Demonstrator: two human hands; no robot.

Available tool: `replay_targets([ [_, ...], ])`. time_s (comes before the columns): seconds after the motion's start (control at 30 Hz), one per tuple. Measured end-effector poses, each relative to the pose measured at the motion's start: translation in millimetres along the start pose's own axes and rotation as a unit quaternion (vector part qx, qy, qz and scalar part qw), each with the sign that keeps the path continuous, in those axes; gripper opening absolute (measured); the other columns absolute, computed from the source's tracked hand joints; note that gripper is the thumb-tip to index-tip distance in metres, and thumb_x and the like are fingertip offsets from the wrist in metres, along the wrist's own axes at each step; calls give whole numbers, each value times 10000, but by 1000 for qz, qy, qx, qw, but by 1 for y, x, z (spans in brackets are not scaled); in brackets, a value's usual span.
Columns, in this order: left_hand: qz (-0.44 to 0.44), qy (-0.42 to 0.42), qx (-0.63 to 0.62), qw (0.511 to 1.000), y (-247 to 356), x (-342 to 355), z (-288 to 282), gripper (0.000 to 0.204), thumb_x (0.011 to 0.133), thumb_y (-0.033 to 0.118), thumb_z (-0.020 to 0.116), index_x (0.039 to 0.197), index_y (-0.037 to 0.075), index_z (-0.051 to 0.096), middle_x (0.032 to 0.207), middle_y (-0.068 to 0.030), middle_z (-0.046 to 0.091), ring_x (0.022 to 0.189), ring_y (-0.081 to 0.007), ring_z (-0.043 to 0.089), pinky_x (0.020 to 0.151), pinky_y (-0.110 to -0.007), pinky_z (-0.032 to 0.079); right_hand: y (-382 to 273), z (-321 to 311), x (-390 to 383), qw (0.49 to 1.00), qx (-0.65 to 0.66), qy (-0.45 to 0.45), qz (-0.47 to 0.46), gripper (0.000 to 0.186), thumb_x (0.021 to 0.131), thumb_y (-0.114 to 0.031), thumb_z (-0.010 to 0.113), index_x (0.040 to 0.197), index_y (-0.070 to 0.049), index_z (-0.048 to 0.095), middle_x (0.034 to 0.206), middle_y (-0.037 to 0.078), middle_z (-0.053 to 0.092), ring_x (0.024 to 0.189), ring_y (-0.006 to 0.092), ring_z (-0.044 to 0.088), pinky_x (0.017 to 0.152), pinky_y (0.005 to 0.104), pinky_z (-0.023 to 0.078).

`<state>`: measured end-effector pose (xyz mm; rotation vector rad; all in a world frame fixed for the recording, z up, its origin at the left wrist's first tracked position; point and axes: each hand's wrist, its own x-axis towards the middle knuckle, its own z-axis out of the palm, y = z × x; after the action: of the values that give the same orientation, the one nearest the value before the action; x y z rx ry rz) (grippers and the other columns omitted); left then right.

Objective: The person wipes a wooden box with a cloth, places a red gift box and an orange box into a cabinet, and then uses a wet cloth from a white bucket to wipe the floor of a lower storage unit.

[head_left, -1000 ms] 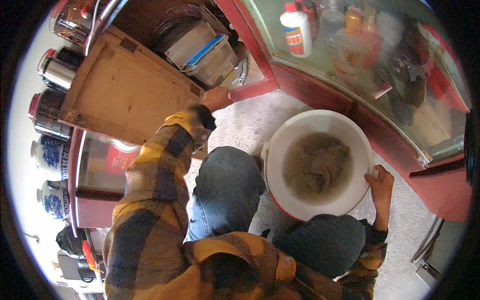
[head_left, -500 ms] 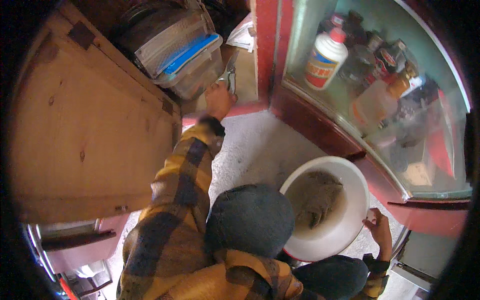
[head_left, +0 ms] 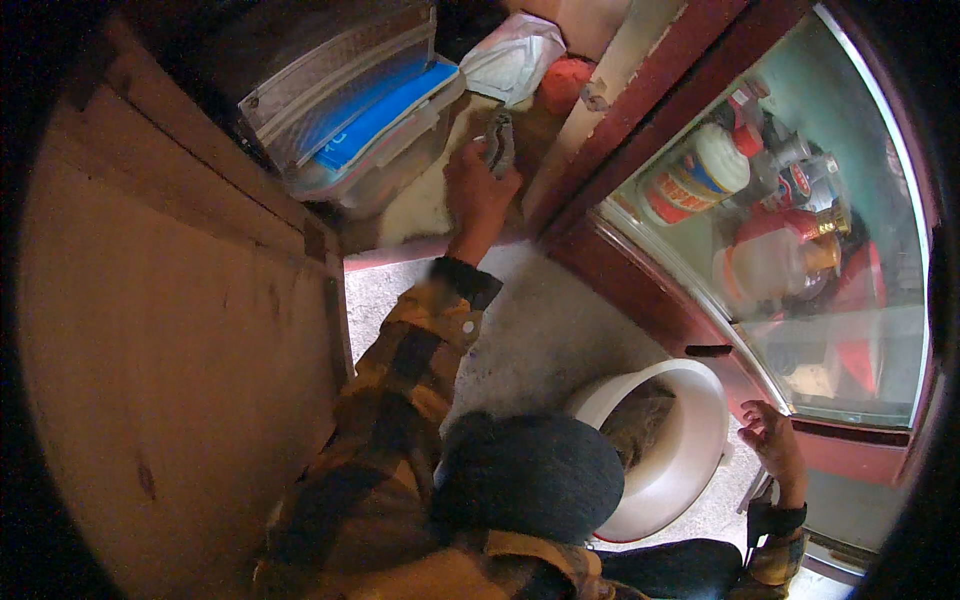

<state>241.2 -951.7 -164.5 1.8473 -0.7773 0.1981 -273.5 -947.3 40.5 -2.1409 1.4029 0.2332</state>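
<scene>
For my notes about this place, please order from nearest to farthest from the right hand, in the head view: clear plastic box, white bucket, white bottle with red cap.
1. White bucket, just left of the right hand.
2. White bottle with red cap, higher, slightly left.
3. Clear plastic box, farthest, at upper left.

A silver-grey tool (head_left: 499,145) shows in the person's left hand (head_left: 482,190); the sleeve (head_left: 400,370) behind that hand is checked mustard yellow and black, its cuff (head_left: 467,282) black. Left of the hand, a clear box (head_left: 395,170) carries a bright blue item (head_left: 385,115); beyond are a white bag (head_left: 513,58) and a red bundle (head_left: 565,85). Beside the right hand (head_left: 775,442), the bucket (head_left: 655,510) is white, its contents (head_left: 640,425) grey-brown.
</scene>
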Motion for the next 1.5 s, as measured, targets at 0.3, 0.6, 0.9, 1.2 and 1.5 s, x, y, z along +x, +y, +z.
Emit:
replay_targets([
  [0.3, 30, -37, -118, 992, 12, 27, 42, 437, 717, 177, 728, 1073, 8, 540, 1021, -204, 573, 962, -374, 548, 862, -432, 442, -10, 21, -9, 989, -64, -125, 53, 418, 773, -127, 716, 1155, -40, 571, 1004, 167, 633, 849, 272, 652, 764, 361, 524],
  [0.6, 43, -94, -53, 993, -11, 60, 103, 323, 750, 223, 676, 960, 21, 536, 914, -214, 580, 855, -383, 580, 749, -465, 468, -45, 40, 20, 982, -90, -122, -111, 478, 756, -136, 758, 1178, -76, 541, 1035, 112, 610, 890, 197, 617, 614, 308, 530],
  [0.9, 69, -257, 6, 964, -27, 70, 123, 301, 877, 290, 584, 978, 7, 581, 966, -224, 623, 919, -389, 605, 763, -456, 491, -6, 29, 14, 998, 21, -33, 53, 447, 742, -110, 755, 1145, -53, 567, 1095, 111, 602, 999, 240, 587, 743, 324, 497],
  [1.2, -72, -25, -249, 965, 20, -89, 0, 121, 928, 113, 538, 1015, 40, 580, 921, -49, 606, 887, -168, 578, 817, -305, 470, -6, 32, 24, 984, -164, -72, -14, 614, 678, -271, 788, 1191, -40, 543, 1188, 173, 560, 999, 314, 578, 835, 405, 475],
  [1.5, 16, -341, -312, 887, 119, -132, -86, 128, 880, 116, 596, 993, 56, 592, 866, -31, 590, 815, -120, 552, 733, -267, 462, -58, 103, 28, 929, -336, 71, -141, 686, 665, -288, 766, 1248, -33, 508, 1415, 294, 324, 1117, 428, 485, 904, 458, 441],
])
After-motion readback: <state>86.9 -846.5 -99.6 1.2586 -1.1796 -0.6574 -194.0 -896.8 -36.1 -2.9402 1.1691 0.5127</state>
